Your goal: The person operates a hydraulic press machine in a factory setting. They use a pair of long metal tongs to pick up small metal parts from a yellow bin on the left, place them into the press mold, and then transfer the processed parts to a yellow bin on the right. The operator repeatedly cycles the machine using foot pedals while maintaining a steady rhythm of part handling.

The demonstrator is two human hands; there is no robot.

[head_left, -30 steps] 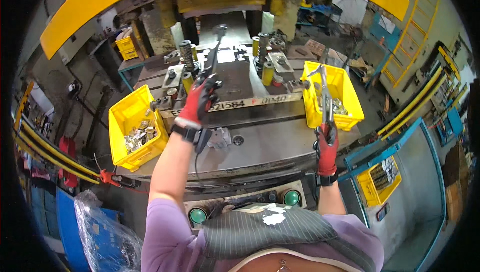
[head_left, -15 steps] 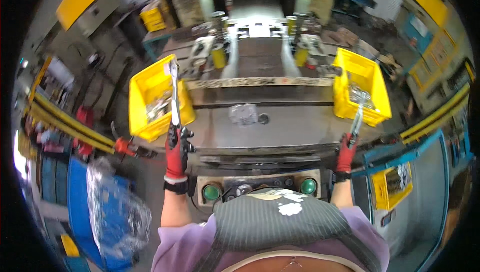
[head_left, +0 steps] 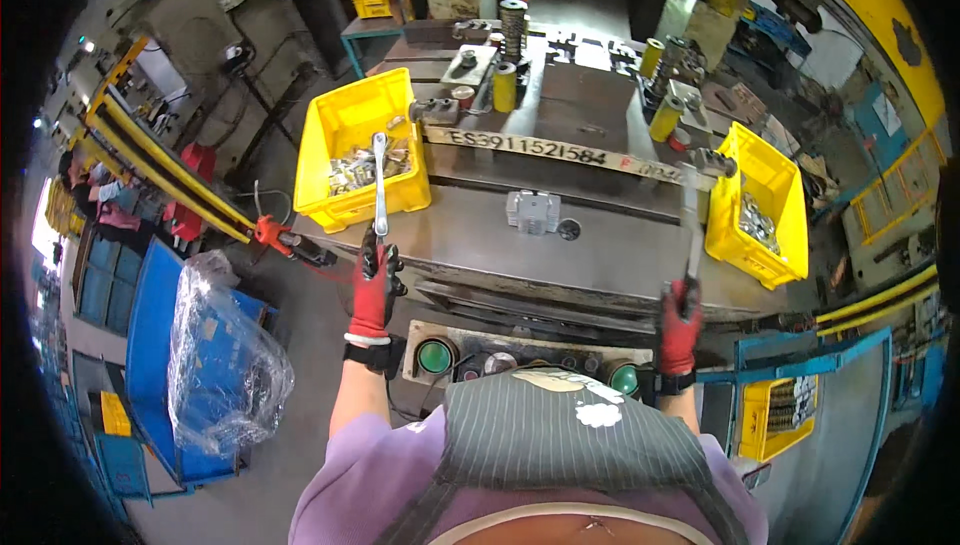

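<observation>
My left hand (head_left: 374, 290), in a red and black glove, is closed around a long silver tool with a rounded head (head_left: 380, 185). That head overlaps the left yellow bin (head_left: 318, 160), where small metal parts (head_left: 365, 170) lie heaped. My right hand (head_left: 680, 330), gloved alike, grips a long metal tool (head_left: 691, 225), smeared by motion, pointing away from me over the press table (head_left: 450, 230). Its tip is beside the right yellow bin (head_left: 780, 160), which also holds small metal parts (head_left: 757, 225). Between the hands, a clear block-like object (head_left: 533, 212) lies on the table next to a dark round piece (head_left: 569, 230).
A control panel with green buttons (head_left: 436, 356) is below the table edge. Beyond, yellow posts (head_left: 504, 88) and a die area (head_left: 585, 105) stand under the press. A blue cart with clear plastic wrap (head_left: 225, 365) is at left, another yellow bin (head_left: 760, 423) at lower right.
The view has shifted and tilted. The right-hand tool has swung left, out of the right bin to over the table. The left-hand tool still overlaps the left bin.
</observation>
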